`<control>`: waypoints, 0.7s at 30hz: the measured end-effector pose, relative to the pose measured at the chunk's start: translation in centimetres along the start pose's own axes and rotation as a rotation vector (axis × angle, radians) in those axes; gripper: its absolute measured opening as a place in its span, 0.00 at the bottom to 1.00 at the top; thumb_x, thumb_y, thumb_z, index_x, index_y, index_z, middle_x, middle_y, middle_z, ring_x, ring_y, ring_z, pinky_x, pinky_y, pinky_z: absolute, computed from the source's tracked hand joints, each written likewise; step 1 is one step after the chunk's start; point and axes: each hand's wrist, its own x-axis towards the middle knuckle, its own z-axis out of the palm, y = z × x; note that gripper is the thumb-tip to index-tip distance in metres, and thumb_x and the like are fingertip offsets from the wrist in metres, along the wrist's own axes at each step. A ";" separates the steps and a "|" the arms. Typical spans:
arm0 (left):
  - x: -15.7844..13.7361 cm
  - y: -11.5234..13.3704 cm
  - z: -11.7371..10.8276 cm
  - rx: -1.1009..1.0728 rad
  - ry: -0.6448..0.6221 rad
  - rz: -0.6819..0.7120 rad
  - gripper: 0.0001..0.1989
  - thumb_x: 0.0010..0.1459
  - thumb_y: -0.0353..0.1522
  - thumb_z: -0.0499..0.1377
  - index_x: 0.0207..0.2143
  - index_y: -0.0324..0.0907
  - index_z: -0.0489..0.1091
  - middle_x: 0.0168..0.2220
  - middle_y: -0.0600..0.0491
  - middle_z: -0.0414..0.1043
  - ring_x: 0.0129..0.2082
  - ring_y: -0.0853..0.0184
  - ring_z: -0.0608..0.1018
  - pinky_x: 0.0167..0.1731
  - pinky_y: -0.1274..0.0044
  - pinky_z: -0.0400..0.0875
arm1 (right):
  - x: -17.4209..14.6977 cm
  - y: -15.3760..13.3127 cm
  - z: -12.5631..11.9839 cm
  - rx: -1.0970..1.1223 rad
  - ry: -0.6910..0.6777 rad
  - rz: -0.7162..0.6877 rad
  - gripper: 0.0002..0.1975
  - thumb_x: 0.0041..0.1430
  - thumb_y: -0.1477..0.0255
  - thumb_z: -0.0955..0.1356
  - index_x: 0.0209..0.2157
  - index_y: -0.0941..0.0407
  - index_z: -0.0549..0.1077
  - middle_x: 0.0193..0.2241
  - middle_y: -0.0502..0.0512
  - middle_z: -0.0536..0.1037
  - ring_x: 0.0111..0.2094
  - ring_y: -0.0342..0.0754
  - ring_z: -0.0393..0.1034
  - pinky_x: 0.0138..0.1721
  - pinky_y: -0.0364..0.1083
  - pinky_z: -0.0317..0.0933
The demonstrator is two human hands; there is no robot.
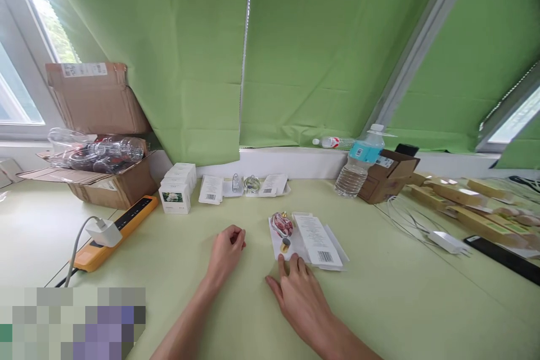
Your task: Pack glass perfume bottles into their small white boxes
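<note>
My right hand (301,298) lies palm down on the table, fingers stretched out. Its fingertips touch the near edge of a white sheet (276,243). On that sheet rest a small pinkish-red glass item with a cord (282,225) and a short gold cylinder with a grey top (285,245). Beside them lies a white printed packet with a barcode (316,239), partly over other white sheets. To the left, my left hand (226,250) rests on the table with fingers curled closed; nothing shows in it, and it touches none of these things.
Behind stand white boxes (175,194), packets (211,188), a small clear bottle (235,183) and a round glass item (252,184). An orange power strip (116,233) and open carton (113,185) are left. A water bottle (358,166), brown box (388,177) and white charger (448,242) stand right.
</note>
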 end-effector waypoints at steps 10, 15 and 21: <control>0.2 0.0 0.0 -0.003 0.010 0.009 0.16 0.57 0.43 0.55 0.27 0.41 0.71 0.21 0.53 0.73 0.23 0.66 0.73 0.25 0.77 0.62 | -1.1 -3.9 -0.3 -0.034 0.015 -0.056 0.28 0.64 0.62 0.63 0.57 0.70 0.68 0.52 0.82 0.71 0.53 0.71 0.65 0.50 0.62 0.61; 0.1 0.2 0.0 -0.018 0.024 0.005 0.17 0.58 0.44 0.54 0.26 0.41 0.71 0.21 0.52 0.73 0.22 0.66 0.73 0.25 0.77 0.62 | -0.8 -5.0 -1.0 -0.028 0.003 -0.082 0.29 0.63 0.63 0.65 0.57 0.72 0.68 0.51 0.84 0.70 0.52 0.72 0.66 0.48 0.63 0.62; 0.0 0.2 0.0 -0.053 0.029 0.009 0.18 0.58 0.44 0.54 0.27 0.40 0.72 0.22 0.51 0.73 0.23 0.66 0.73 0.25 0.77 0.64 | -0.2 -6.1 -1.7 -0.064 -0.019 -0.120 0.29 0.64 0.62 0.64 0.58 0.71 0.67 0.51 0.83 0.71 0.52 0.72 0.66 0.48 0.62 0.62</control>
